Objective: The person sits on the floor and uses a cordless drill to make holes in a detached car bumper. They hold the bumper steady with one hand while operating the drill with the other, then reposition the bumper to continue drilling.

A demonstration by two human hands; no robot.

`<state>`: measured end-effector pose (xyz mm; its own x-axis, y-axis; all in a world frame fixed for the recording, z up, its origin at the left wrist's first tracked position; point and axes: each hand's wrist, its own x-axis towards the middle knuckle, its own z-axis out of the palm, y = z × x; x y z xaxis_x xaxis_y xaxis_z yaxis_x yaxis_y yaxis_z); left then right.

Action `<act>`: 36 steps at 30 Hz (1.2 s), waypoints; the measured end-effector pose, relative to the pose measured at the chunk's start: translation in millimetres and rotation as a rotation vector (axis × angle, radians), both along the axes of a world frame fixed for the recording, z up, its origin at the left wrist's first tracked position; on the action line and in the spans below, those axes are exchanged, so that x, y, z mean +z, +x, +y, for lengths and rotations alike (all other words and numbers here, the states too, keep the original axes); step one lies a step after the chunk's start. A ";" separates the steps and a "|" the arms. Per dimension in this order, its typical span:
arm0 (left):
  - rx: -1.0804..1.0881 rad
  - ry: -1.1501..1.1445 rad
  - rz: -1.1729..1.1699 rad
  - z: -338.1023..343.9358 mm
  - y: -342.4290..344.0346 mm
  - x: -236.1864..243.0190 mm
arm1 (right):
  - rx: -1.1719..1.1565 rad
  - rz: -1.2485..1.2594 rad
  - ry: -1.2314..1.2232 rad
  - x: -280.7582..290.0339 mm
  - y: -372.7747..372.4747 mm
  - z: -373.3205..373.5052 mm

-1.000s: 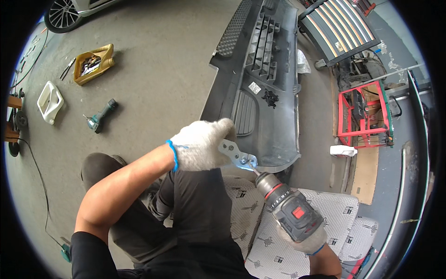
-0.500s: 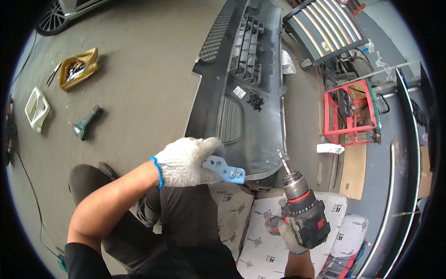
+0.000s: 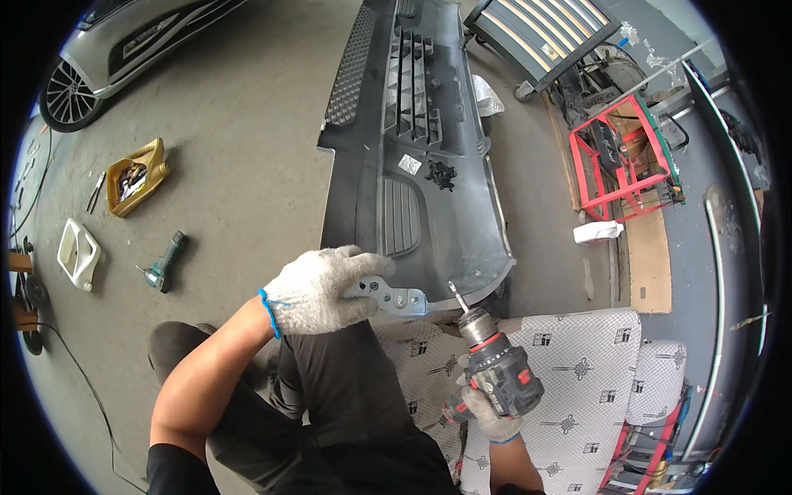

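In a white knit glove with a blue cuff, my left hand [image 3: 322, 289] is closed on a small metal bracket [image 3: 404, 301] that has several round holes or fasteners along it. My gloved right hand [image 3: 492, 417] grips a black-and-red cordless drill [image 3: 499, 371]. Its silver chuck carries a drill bit [image 3: 458, 295] that points up and left, apart from the bracket's right end. Just beyond both hands lies a large dark bumper cover [image 3: 454, 231], inner side up, with grille slats and a black clip-like part [image 3: 441, 174] on it.
A patterned quilted mat [image 3: 569, 371] lies at right. On the floor at left are a cut-open yellow jug [image 3: 153, 186] of small parts, a white jug [image 3: 78, 256] and a teal power tool [image 3: 167, 262]. A red metal frame [image 3: 627, 161], white bottle [image 3: 598, 232] and car [image 3: 132, 54] stand around.
The drill has moved left, bringing its bit closer to the bracket. The whole view has shifted, with more of the car now showing. My left hand keeps its hold on the bracket.
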<state>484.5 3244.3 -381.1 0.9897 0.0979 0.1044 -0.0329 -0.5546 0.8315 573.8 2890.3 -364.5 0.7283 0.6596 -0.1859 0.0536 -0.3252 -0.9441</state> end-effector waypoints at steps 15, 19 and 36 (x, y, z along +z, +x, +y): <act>0.060 0.368 -0.238 -37.4 4.4 10.4 | 0.232 -0.307 -0.275 -22.7 -8.3 -23.6; 0.130 0.303 -0.156 -39.5 12.0 6.0 | 0.342 -0.151 -0.340 -22.7 -3.1 -31.2; 0.766 -0.053 -0.080 -4.6 34.0 10.3 | 0.058 -0.326 -0.348 12.7 32.3 35.3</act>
<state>518.5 3239.7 -370.7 0.6331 0.7597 0.1485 0.2835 -0.4061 0.8687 606.1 2925.6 -351.8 0.7489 0.6404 -0.1705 0.3567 -0.6064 -0.7106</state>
